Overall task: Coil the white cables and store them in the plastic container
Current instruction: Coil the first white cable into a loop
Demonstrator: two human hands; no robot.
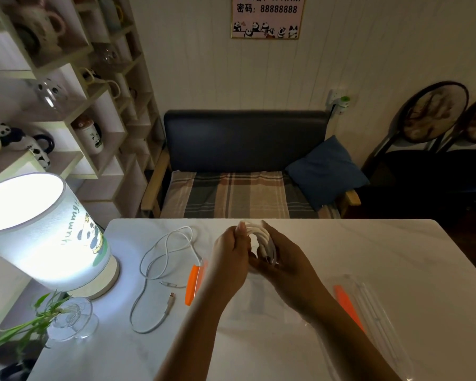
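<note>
The white marble-look table [341, 243] lies bare toward its 2 o'clock corner. Above its far edge, left hand [231, 254] and right hand [283, 262] pinch a coiled white cable [260, 237]; the clear plastic container [259, 303] lies beneath.

A loose white cable [160, 259] sprawls at 9 o'clock.

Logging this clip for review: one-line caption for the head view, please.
Both hands hold a coiled white cable above the clear container; a second cable lies loose on the table.

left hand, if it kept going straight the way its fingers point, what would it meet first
The left hand points up and away, already against the coiled white cable. Past the coil, probably only bare table to its far edge, though depth is unclear.
</note>
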